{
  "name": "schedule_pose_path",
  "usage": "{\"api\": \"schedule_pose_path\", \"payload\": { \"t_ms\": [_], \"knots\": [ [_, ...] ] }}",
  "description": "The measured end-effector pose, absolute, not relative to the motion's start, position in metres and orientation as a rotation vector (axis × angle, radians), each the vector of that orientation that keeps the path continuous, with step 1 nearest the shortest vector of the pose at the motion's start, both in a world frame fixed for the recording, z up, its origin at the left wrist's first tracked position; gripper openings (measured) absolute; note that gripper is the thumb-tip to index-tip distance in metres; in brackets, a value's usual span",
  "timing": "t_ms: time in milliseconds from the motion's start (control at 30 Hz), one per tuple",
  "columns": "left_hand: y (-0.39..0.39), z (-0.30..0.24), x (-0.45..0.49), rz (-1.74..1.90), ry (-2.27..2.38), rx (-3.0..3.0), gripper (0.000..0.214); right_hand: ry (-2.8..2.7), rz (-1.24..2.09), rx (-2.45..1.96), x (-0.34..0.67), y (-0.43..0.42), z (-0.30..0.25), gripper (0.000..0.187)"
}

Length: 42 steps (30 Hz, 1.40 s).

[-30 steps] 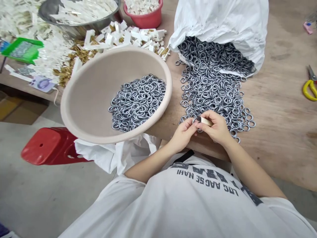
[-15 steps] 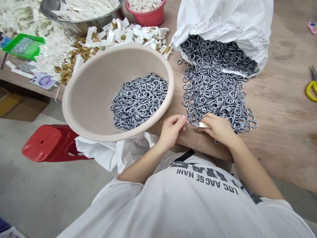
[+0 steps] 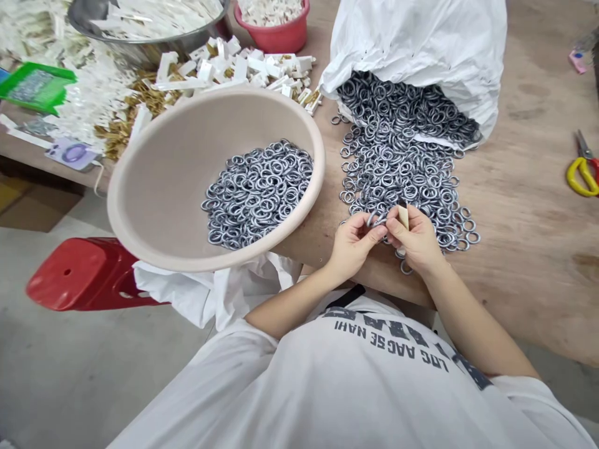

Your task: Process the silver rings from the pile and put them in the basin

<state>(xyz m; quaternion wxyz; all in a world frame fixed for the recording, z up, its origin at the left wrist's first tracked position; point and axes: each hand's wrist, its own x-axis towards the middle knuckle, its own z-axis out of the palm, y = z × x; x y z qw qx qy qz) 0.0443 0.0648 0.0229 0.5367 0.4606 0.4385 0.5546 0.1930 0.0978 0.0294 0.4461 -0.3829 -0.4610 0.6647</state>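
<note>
My left hand (image 3: 354, 246) is closed in a pinch on a grey ring (image 3: 372, 219) at the front edge of the ring pile. Right beside it my right hand (image 3: 416, 240) is closed around a small pale-handled tool (image 3: 403, 217) with a dark end pointing up. The thumbs of both hands nearly meet at the ring; whether the tool touches it I cannot tell. Behind the hands spreads a heap of loose grey rings (image 3: 402, 165), spilling from a white sack (image 3: 416, 37). A large beige basin (image 3: 150, 240) to the left holds many similar rings (image 3: 262, 193).
Scissors (image 3: 581, 171) with yellow and red handles lie at the right. White and gold parts (image 3: 243, 65), a red bowl (image 3: 276, 38), a metal basin (image 3: 173, 40) and a green tray (image 3: 40, 103) crowd the back left. A red stool (image 3: 79, 274) stands below the table.
My left hand has moved right and now meets my right hand, with a ring showing in its fingers. My right hand has turned the pale-handled tool from pointing left to upright.
</note>
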Motion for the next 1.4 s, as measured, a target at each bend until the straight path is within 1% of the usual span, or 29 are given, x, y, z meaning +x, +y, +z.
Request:
{"api": "schedule_pose_path", "payload": {
  "t_ms": [167,300,433,500,667,767,933,1033,1233,1300,1400],
  "knots": [
    [0.071,0.021,0.037,1.422,1.086,1.130,0.030,-1.182,1.690,-0.950,0.191,0.097,0.036,0.031],
    [0.071,0.017,0.036,1.307,0.952,0.955,0.035,-1.117,1.758,-0.927,0.191,0.097,0.037,0.032],
    [0.071,0.017,0.034,1.209,0.829,0.860,0.033,-1.033,1.811,-0.934,0.193,0.099,0.033,0.031],
    [0.071,0.019,0.033,1.192,0.808,0.866,0.031,-1.037,1.795,-0.945,0.193,0.099,0.033,0.030],
    [0.071,0.021,0.030,1.146,0.853,0.965,0.028,-1.169,1.609,-0.961,0.191,0.096,0.038,0.029],
    [0.069,0.021,0.031,1.107,0.878,1.047,0.028,-1.215,1.629,-0.970,0.191,0.095,0.040,0.031],
    [0.068,0.025,0.030,1.116,0.864,1.161,0.031,-1.194,1.655,-0.974,0.193,0.098,0.033,0.029],
    [0.069,0.029,0.026,1.152,0.913,1.223,0.031,-1.239,1.534,-1.002,0.196,0.099,0.031,0.030],
    [0.071,0.034,0.013,1.238,1.012,1.338,0.030,-1.806,0.960,-1.043,0.200,0.091,0.040,0.030],
    [0.071,0.033,0.011,1.234,1.043,1.374,0.031,-1.906,0.866,-1.034,0.200,0.090,0.042,0.029],
    [0.070,0.031,0.009,1.237,1.067,1.419,0.032,-1.962,0.813,-1.007,0.200,0.089,0.042,0.027]
  ]
}}
